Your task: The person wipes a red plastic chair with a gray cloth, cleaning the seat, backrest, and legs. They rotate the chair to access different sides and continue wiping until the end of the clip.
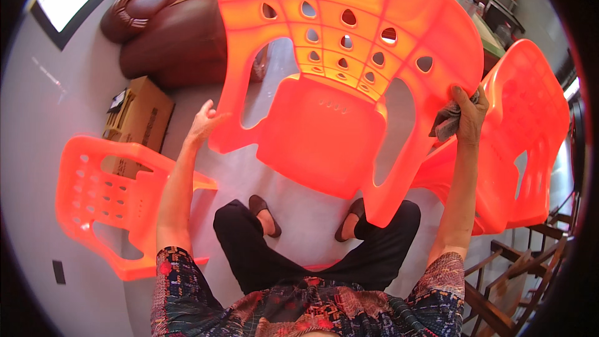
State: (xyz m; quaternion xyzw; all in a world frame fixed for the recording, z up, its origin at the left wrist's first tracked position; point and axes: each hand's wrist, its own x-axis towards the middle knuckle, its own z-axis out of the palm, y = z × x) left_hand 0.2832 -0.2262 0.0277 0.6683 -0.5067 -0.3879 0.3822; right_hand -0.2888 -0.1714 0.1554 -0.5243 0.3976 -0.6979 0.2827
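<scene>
A large orange plastic armchair stands in front of me, its back pierced with rounded triangular holes. My left hand is at the outer edge of its left armrest, fingers bent against the plastic and partly hidden. On the other side, my right hand grips a crumpled grey cloth between thumb and fingers. That cloth lies against the chair's right edge, where the back runs into the armrest.
To the left is a smaller-looking orange chair; more orange chairs stand at the right. A cardboard box sits near a dark red leather sofa. Dark wooden frames are at the lower right. My feet are below the seat.
</scene>
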